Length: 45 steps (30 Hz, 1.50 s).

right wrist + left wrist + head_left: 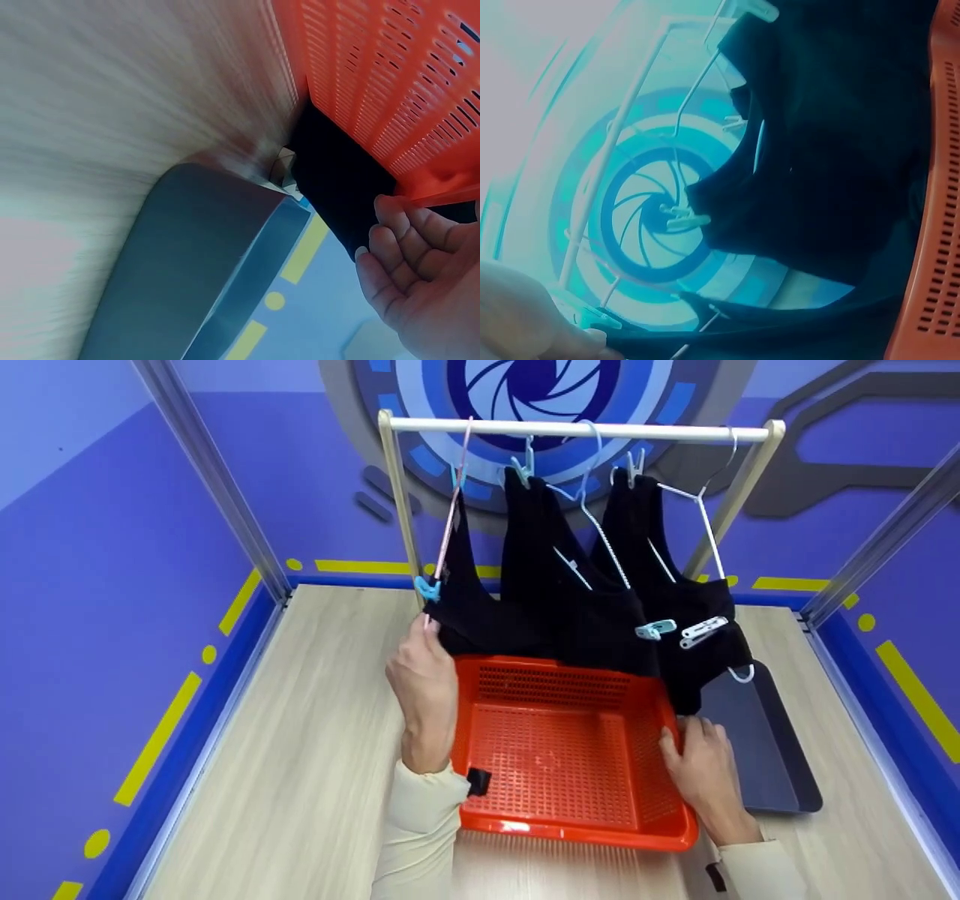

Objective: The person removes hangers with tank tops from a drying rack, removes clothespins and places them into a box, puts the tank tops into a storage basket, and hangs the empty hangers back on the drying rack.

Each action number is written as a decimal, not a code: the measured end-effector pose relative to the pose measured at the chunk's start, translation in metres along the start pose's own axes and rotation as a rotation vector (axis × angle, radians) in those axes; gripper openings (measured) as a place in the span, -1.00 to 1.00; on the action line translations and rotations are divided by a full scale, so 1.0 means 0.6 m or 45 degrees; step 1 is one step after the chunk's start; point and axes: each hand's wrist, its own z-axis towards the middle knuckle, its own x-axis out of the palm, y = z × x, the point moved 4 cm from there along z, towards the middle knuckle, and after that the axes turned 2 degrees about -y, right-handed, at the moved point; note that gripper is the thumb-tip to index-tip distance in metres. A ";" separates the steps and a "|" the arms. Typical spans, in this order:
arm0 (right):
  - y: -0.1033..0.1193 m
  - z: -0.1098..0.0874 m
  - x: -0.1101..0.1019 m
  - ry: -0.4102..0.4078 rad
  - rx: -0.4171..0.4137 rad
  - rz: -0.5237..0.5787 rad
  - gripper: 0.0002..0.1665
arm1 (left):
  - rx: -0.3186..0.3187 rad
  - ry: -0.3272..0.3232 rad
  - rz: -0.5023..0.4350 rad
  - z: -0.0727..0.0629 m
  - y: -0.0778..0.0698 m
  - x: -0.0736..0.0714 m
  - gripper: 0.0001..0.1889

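My left hand pinches the lower corner of the leftmost black tank top, at the end of a pink hanger. A blue clothespin sits just above those fingertips. My right hand grips the right rim of a red plastic basket, thumb on the inner side. In the right wrist view, the fingers curve along the basket's outside beside hanging black cloth. Two more black tops hang alongside, with pale clothespins on their hems.
A wooden rack with a white rail carries the hangers behind the basket. A dark grey tray lies on the table at the right, partly behind my right hand. Blue-purple panels enclose the wooden table.
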 end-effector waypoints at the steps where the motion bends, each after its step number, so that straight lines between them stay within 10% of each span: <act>1: 0.000 0.000 0.001 -0.004 -0.004 0.001 -0.77 | 0.001 -0.013 0.008 0.002 0.003 -0.003 -0.80; 16: 0.000 -0.002 0.001 -0.020 -0.018 0.005 -0.78 | -0.039 -0.124 -0.023 0.030 0.032 -0.026 -0.83; 45: -0.001 -0.002 0.001 -0.057 -0.011 0.040 -0.82 | -0.038 -0.092 -0.026 0.062 0.055 -0.056 -0.84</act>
